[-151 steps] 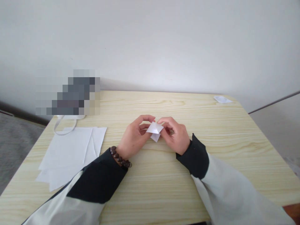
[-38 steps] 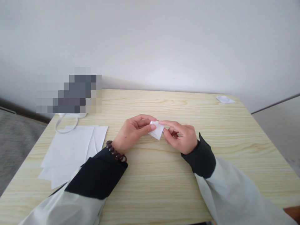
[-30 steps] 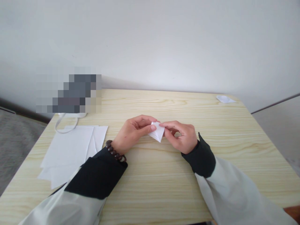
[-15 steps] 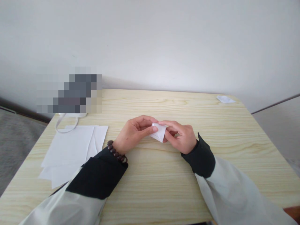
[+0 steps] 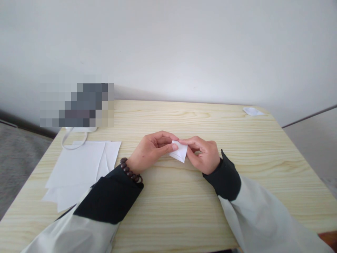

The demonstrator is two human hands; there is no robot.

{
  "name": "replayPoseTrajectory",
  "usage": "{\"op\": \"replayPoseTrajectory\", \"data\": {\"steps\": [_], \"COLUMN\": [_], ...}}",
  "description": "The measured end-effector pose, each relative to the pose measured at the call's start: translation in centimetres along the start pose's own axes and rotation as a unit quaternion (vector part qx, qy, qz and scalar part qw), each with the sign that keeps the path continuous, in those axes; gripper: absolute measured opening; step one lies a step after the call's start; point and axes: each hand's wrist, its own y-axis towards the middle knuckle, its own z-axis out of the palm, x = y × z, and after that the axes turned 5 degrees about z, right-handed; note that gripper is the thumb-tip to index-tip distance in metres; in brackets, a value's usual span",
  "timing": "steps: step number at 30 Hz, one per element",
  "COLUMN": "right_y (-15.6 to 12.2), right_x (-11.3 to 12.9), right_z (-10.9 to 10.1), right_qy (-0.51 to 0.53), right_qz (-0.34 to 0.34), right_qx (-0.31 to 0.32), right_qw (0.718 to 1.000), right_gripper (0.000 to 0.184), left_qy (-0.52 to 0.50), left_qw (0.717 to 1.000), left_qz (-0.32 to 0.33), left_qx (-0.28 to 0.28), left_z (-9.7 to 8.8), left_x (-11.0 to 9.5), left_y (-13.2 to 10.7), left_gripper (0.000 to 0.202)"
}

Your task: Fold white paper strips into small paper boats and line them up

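Note:
A small folded piece of white paper (image 5: 180, 153) is held between both hands above the middle of the table. My left hand (image 5: 154, 147) pinches its left side, thumb on the near face and fingers behind. On the paper's right edge, my right hand (image 5: 204, 153) has its index finger along the top and its thumb close to the side; its other fingers are curled and partly hidden. The back of the paper cannot be seen.
Several white paper sheets (image 5: 76, 163) lie stacked on the left of the wooden table (image 5: 168, 218). Behind them stands a pixelated device with a white cable (image 5: 64, 142). A folded white paper piece (image 5: 253, 111) rests at the far right corner, near the wall (image 5: 184, 45).
The folded paper has tilted slightly, its lower corner shifting a little down and right. My right thumb shows less in front of the paper. Both hands keep nearly the same place.

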Motion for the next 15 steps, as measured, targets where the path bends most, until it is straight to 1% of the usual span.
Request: {"op": "replayPoseTrajectory", "data": {"steps": [3, 10, 15], "right_y": [-0.02, 0.16, 0.12], "right_x": [-0.06, 0.06, -0.01], "right_z": [-0.08, -0.16, -0.08], "right_qy": [0.004, 0.059, 0.085], "right_qz": [0.005, 0.048, 0.09], "right_qx": [0.003, 0.03, 0.025], "right_qw": [1.0, 0.997, 0.992], "right_gripper": [0.016, 0.014, 0.011], "left_qy": [0.008, 0.01, 0.023], "left_qw": [1.0, 1.0, 1.0], "left_qz": [0.003, 0.003, 0.013], "left_qx": [-0.001, -0.005, -0.008], "left_z": [-0.07, -0.09, -0.19], "left_x": [0.06, -0.17, -0.02], "left_y": [-0.03, -0.02, -0.06], "left_gripper": [0.019, 0.02, 0.024]}}
